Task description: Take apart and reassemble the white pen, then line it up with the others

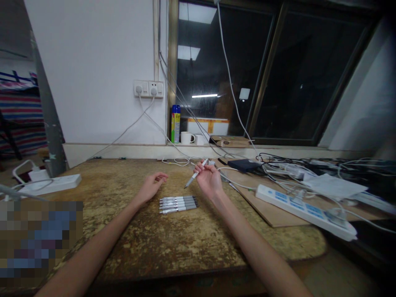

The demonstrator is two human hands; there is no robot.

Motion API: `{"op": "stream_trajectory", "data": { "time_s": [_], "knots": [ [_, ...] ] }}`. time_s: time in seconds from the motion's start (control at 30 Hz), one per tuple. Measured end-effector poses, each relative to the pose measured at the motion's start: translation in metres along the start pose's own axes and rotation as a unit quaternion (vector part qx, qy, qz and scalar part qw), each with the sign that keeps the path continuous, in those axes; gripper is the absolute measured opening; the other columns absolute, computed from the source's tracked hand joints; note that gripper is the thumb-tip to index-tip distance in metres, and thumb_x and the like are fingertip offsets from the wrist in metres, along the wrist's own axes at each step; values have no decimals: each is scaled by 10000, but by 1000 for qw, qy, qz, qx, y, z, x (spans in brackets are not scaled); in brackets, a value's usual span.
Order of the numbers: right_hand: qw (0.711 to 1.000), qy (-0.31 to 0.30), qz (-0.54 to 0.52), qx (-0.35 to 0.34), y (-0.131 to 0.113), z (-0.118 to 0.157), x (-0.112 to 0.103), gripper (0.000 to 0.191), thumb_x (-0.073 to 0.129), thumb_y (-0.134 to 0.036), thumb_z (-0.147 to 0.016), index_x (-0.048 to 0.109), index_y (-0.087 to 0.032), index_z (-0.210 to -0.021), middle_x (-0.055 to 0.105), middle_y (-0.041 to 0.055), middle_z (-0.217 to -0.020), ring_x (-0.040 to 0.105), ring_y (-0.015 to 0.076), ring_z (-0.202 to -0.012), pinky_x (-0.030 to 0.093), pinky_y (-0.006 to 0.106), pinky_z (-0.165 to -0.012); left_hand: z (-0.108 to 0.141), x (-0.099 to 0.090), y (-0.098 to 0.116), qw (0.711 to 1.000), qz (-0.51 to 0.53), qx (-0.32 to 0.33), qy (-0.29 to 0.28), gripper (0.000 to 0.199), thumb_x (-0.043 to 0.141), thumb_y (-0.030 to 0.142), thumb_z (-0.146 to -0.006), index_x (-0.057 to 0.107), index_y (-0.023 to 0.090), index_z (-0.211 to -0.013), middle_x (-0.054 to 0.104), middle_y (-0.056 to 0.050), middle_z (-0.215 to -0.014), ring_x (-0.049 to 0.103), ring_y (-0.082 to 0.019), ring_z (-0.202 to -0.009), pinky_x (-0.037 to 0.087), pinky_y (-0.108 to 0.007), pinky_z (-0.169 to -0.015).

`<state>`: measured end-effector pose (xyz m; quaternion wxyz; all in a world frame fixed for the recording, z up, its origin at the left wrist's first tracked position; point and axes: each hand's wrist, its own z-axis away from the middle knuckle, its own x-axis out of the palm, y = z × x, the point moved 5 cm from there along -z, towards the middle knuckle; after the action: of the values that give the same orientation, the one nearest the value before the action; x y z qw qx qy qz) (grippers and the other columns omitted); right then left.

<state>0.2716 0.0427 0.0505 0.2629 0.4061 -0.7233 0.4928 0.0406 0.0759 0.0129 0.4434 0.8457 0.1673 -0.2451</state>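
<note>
A white and grey pen [192, 179] is pinched in the fingers of my right hand [210, 180], held above the worn table [185, 239] with its dark tip slanting down to the left. Below it, several similar pens [178, 203] lie side by side in a neat row, tips toward the right. My left hand [152, 186] hovers just behind and left of that row, fingers loosely bent and apart, with nothing in them.
On the right, a long white power strip [305, 210] and a brown board [262, 202] lie near tangled cables and a black box [244, 165]. Another power strip [52, 185] sits at the left. A spray can [175, 123] and white mug [187, 137] stand on the sill.
</note>
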Motion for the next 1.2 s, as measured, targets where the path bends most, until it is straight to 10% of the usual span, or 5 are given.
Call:
{"op": "stream_trajectory", "data": {
  "time_s": [0.2,0.5,0.77,1.2],
  "knots": [
    [970,-29,239,-23,11,0,0,249,703,-211,-797,658,-228,-1042,680,13,-991,625,147,-874,501,285,-853,0,4,17,994,105,-1,-14,369,538,422,-898,675,181,-1143,706,-64,-966,642,-196,-848,493,-265,-669],
    [774,-203,598,-53,31,19,10,220,649,-350,-888,723,-214,-1044,714,29,-899,624,147,-711,460,257,-672,7,13,46,989,121,35,-78,427,609,522,-884,675,167,-1113,710,-69,-1030,642,-201,-884,500,-284,-771],
    [673,-115,730,-34,23,2,-31,247,569,-304,-907,727,-137,-818,706,46,-772,582,160,-688,393,261,-669,3,4,14,994,79,1,-81,379,626,528,-857,710,165,-928,749,-61,-847,674,-204,-785,499,-300,-751],
    [679,-206,694,121,41,3,-64,210,643,-231,-811,771,-129,-943,735,47,-806,603,148,-689,433,232,-625,16,6,10,972,0,-33,-231,378,659,514,-797,782,172,-901,760,-58,-863,658,-213,-794,480,-271,-715]
  ]
}}
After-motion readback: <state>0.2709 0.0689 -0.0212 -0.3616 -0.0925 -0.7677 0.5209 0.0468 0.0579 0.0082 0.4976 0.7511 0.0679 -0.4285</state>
